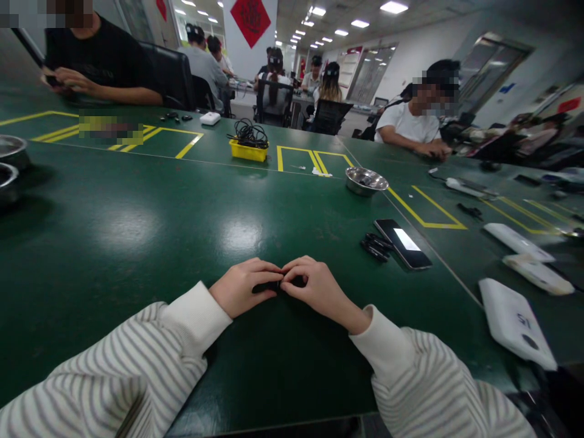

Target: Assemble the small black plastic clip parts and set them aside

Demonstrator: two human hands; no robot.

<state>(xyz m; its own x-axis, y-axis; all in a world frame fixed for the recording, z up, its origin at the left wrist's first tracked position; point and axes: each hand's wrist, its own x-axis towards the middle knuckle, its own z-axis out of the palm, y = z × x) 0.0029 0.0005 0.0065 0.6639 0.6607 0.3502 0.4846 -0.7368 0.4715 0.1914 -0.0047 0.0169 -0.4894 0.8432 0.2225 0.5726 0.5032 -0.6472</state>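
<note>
– Where is the small black part [273, 285]?
– Left of the phone [391, 236]; the left hand [244, 286] and the right hand [319, 287] both pinch it.
– Is it finished?
– It is not yet put down; more I cannot tell.

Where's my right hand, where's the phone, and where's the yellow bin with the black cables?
Right hand [325, 286]: head view, on the back of the hand.
Phone [405, 241]: head view, on its lit screen.
Yellow bin [249, 152]: head view, on its front wall.
</note>
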